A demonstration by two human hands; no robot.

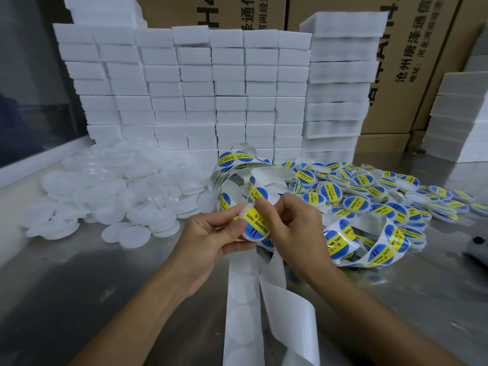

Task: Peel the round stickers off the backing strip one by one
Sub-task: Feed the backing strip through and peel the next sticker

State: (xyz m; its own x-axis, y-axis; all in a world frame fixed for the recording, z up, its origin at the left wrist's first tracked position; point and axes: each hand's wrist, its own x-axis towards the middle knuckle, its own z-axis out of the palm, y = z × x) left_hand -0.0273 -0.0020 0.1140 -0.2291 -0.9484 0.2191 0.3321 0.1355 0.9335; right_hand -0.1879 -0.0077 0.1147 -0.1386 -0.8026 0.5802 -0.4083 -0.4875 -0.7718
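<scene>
In the head view, the left hand (211, 233) has its fingers and thumb curled round the rim of a white round lid (254, 224), held above the middle of the steel worktop (79, 273). The right hand (287, 220) pinches at the upper edge of a blue-and-yellow sticker (254, 220) that lies on the lid's face; whether it is fully pressed down I cannot tell. The backing strip (369, 244), loaded with more stickers, loops from behind the hands out to the right, while its stripped tail (243, 313), showing only bare round outlines, trails down to the near edge of the worktop. By my reading the job is well along but far from over: a large heap of labelled lids (383, 191) lies toward the right side, yet a big pile of plain lids (118, 191) waits on the left, and many stickers remain on the strip. Stacks of white foam blocks (198, 88) line the far edge, with cardboard boxes (412, 62) behind.
</scene>
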